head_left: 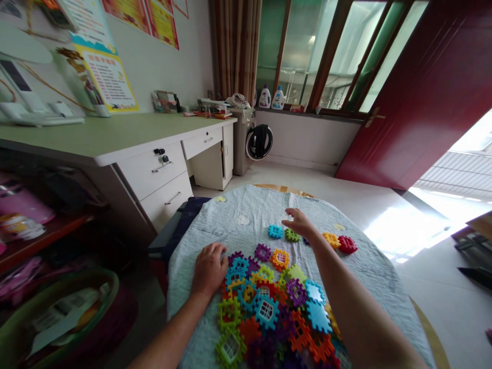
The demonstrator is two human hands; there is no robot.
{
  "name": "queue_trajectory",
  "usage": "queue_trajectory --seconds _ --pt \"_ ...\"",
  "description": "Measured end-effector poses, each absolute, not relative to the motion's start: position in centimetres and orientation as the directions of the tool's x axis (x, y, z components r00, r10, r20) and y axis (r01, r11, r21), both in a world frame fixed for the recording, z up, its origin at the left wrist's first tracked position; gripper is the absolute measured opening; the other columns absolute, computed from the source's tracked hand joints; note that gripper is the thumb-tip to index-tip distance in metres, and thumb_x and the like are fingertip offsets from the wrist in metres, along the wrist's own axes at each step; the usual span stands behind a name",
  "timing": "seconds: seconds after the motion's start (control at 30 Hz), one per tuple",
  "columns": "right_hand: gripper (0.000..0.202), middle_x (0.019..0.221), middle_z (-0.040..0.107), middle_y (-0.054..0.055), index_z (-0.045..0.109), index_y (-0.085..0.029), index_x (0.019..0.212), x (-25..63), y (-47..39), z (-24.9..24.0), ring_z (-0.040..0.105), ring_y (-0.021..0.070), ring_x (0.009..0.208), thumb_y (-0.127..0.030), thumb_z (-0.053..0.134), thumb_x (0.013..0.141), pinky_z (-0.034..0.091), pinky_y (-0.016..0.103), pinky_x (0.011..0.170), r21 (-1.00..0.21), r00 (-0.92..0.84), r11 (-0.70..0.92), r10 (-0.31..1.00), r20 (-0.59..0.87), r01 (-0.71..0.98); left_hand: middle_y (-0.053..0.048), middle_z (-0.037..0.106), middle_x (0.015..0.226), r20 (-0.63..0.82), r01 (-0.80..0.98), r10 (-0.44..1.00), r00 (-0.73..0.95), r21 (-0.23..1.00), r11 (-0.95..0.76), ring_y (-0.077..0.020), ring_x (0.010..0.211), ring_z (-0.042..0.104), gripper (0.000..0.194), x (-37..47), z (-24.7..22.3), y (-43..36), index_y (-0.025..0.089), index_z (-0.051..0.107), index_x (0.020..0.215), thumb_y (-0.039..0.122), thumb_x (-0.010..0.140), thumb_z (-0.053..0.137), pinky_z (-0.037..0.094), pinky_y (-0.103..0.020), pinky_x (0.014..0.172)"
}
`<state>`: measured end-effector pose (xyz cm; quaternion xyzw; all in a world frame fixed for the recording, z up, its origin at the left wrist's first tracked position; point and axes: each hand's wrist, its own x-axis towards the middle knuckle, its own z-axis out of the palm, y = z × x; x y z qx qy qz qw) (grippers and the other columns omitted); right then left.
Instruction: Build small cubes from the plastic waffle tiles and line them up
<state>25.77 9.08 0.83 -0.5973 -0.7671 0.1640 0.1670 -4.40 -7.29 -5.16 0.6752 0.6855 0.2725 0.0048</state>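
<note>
My right hand (300,223) reaches over the far part of the table, thumb and fingers apart, nothing between them. Beneath and beside it runs a row of plastic interlocking blocks: a blue block (275,231), a green block (292,235), a purple one mostly hidden by my hand, a yellow block (331,240) and a red block (348,244). Resting on the cloth at the pile's left edge, my left hand (209,265) has loosely bent fingers and holds nothing visible. Close by lie a purple piece (236,257) and the pile of mixed toothed pieces, including a blue window piece (266,310).
A pale blue cloth (192,307) covers the round table. Left of it stand a dark stool (169,241) and a basket (111,287). Beyond are a desk (134,136), a washing machine (244,138) with its door open, and a red door (403,97).
</note>
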Motion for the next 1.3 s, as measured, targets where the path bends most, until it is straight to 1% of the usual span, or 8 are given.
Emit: queue_trajectory --seconds 0.17,0.47,0.67,0.77,0.9,1.0,1.13,1.3 --pt "0.043 0.118 0.063 0.012 0.064 -0.018 0.119 25.6 7.2 1.1 0.059 0.0244 0.109 -0.027 0.068 0.077 0.044 0.039 0.098 -0.478 -0.256 0.26 0.964 0.076 0.839 -0.009 0.065 0.106 0.37 0.928 0.926 -0.082 0.368 -0.065 -0.0247 0.103 0.058 0.02 -4.5 -5.3 -7.2 0.019 0.063 0.096 0.021 0.081 0.05 0.045 -0.04 0.094" --pt "0.04 0.116 0.063 0.01 0.064 -0.02 0.117 30.0 -1.3 2.2 0.059 0.0249 0.109 -0.027 0.065 0.077 0.043 0.042 0.1 -0.548 -0.345 0.356 0.93 0.127 0.757 -0.01 0.066 0.108 0.403 0.936 0.913 -0.055 0.34 -0.094 -0.0258 0.105 0.058 0.021 -4.8 -5.8 -7.1 0.018 0.063 0.096 0.021 0.08 0.05 0.045 -0.04 0.096" --pt "0.022 0.098 0.067 0.006 0.066 -0.022 0.097 33.0 -9.2 3.3 0.061 0.0211 0.092 -0.023 0.063 0.075 0.048 0.037 0.088 -0.564 -0.381 0.268 0.92 -0.09 0.781 -0.009 0.066 0.106 0.404 0.94 0.914 -0.043 0.327 -0.1 -0.0254 0.103 0.059 0.02 -4.8 -5.7 -7.0 0.02 0.063 0.094 0.022 0.08 0.049 0.046 -0.039 0.096" --pt "0.029 0.102 0.065 0.006 0.066 -0.023 0.099 33.3 -11.4 3.1 0.059 0.0226 0.097 -0.024 0.069 0.07 0.047 0.037 0.09 -0.553 -0.427 0.277 0.89 -0.16 0.785 -0.01 0.067 0.105 0.406 0.944 0.913 -0.036 0.314 -0.102 -0.0255 0.102 0.059 0.02 -4.8 -5.6 -7.0 0.02 0.063 0.094 0.022 0.08 0.048 0.046 -0.039 0.095" --pt "0.035 0.115 0.063 0.01 0.064 -0.021 0.11 33.3 -11.7 1.6 0.055 0.0256 0.109 -0.028 0.066 0.076 0.042 0.04 0.099 -0.553 -0.386 0.277 0.918 -0.089 0.786 -0.01 0.067 0.105 0.41 0.95 0.912 -0.034 0.297 -0.098 -0.0256 0.102 0.059 0.022 -4.8 -5.6 -6.9 0.019 0.063 0.095 0.022 0.08 0.048 0.046 -0.039 0.095" --pt "0.036 0.116 0.065 0.011 0.064 -0.019 0.113 33.2 -11.0 0.4 0.055 0.027 0.112 -0.022 0.061 0.077 0.039 0.042 0.102 -0.52 -0.361 0.266 0.928 -0.089 0.812 -0.01 0.067 0.105 0.406 0.955 0.913 -0.029 0.282 -0.095 -0.0261 0.102 0.06 0.022 -4.8 -5.7 -6.9 0.019 0.064 0.094 0.023 0.08 0.048 0.046 -0.039 0.094" --pt "0.044 0.114 0.065 0.011 0.063 -0.018 0.117 33.3 -10.3 -0.7 0.058 0.0254 0.109 -0.019 0.061 0.074 0.042 0.038 0.098 -0.514 -0.343 0.24 0.932 -0.114 0.824 -0.01 0.067 0.106 0.41 0.956 0.912 -0.022 0.275 -0.101 -0.0262 0.102 0.06 0.023 -4.8 -5.8 -6.8 0.018 0.064 0.095 0.023 0.08 0.047 0.046 -0.04 0.094" --pt "0.043 0.106 0.064 0.009 0.063 -0.019 0.115 33.5 -10.0 -1.3 0.059 0.023 0.1 -0.023 0.063 0.072 0.045 0.036 0.092 -0.518 -0.332 0.303 0.942 0.038 0.8 -0.01 0.067 0.105 0.41 0.957 0.912 -0.022 0.272 -0.099 -0.0265 0.101 0.06 0.023 -4.8 -5.8 -6.8 0.018 0.064 0.094 0.023 0.08 0.047 0.046 -0.04 0.094"
